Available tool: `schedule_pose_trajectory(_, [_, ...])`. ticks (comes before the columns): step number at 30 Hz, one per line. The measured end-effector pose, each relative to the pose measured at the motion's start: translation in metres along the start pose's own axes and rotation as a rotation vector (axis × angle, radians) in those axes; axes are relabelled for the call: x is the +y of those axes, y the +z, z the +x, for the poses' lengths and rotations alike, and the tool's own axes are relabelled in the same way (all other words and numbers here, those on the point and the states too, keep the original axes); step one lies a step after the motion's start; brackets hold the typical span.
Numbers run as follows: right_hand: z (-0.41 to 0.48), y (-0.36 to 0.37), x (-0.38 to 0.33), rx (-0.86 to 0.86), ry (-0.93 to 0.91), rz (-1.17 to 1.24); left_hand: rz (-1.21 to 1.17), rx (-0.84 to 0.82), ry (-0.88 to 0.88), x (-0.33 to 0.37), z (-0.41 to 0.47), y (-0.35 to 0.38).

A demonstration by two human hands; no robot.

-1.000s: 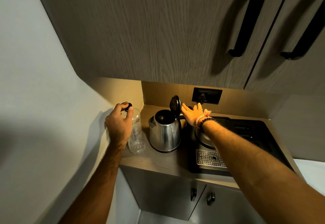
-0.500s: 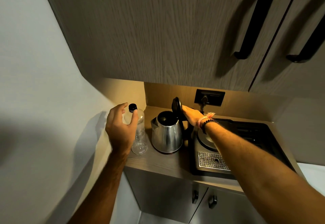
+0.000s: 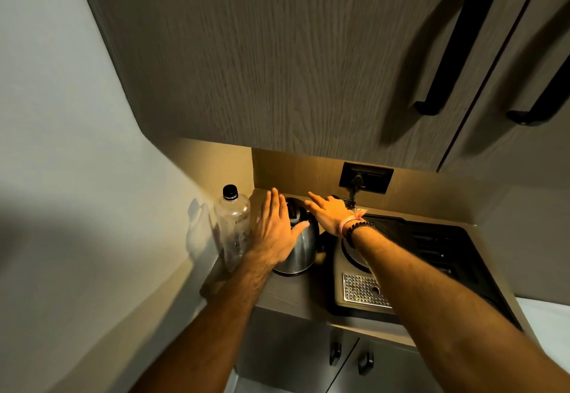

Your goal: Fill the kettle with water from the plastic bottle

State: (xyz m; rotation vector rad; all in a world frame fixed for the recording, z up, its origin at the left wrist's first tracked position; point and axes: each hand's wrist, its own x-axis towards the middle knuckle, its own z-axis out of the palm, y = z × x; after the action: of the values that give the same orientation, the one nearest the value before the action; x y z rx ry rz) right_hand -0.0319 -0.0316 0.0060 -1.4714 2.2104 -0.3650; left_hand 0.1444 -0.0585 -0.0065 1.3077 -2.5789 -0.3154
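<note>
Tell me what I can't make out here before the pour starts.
- Kettle lid and opening, head view: covered by the left hand and right hand, so open or shut is unclear.
- Plastic bottle water level: too dim and clear to judge; its cap looks on.
- Kettle base: hidden behind the left wrist.

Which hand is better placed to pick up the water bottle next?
Left. The open left hand hovers right beside the capped clear plastic bottle; the right hand is beyond the steel kettle.

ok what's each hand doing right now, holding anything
left hand: open, fingers spread over the kettle, holding nothing
right hand: open, flat above the kettle's lid side, holding nothing
</note>
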Motion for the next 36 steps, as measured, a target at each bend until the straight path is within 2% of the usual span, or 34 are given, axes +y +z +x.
schedule_pose_trajectory(2, [-0.002,-0.005,0.007,0.029,0.012,-0.019,0.049,-0.064,-0.028,-0.004,0.005,0.009])
schedule_pose_trajectory(5, [-0.003,-0.009,0.015,0.023,0.013,-0.012,0.067,-0.071,-0.037,-0.005,0.007,0.017])
schedule_pose_trajectory(10, [-0.006,-0.004,0.017,0.01,-0.06,0.178,0.012,-0.071,-0.06,-0.005,0.006,0.021])
schedule_pose_trajectory(15, [-0.004,-0.002,0.025,0.08,-0.12,0.242,-0.206,0.052,-0.189,0.002,-0.01,0.033])
schedule_pose_trajectory(21, [0.003,-0.009,0.038,0.06,-0.131,0.389,-0.625,0.234,-0.409,0.022,-0.018,0.049])
schedule_pose_trajectory(25, [0.001,-0.009,0.04,0.055,-0.138,0.464,-0.905,0.236,-0.615,0.02,-0.013,0.054])
schedule_pose_trajectory(30, [-0.004,-0.01,0.039,0.059,-0.132,0.503,-0.973,0.274,-0.61,0.017,-0.009,0.053])
schedule_pose_trajectory(36, [-0.012,-0.038,0.038,0.138,-0.159,0.497,-0.914,0.273,-0.566,0.03,0.004,0.036])
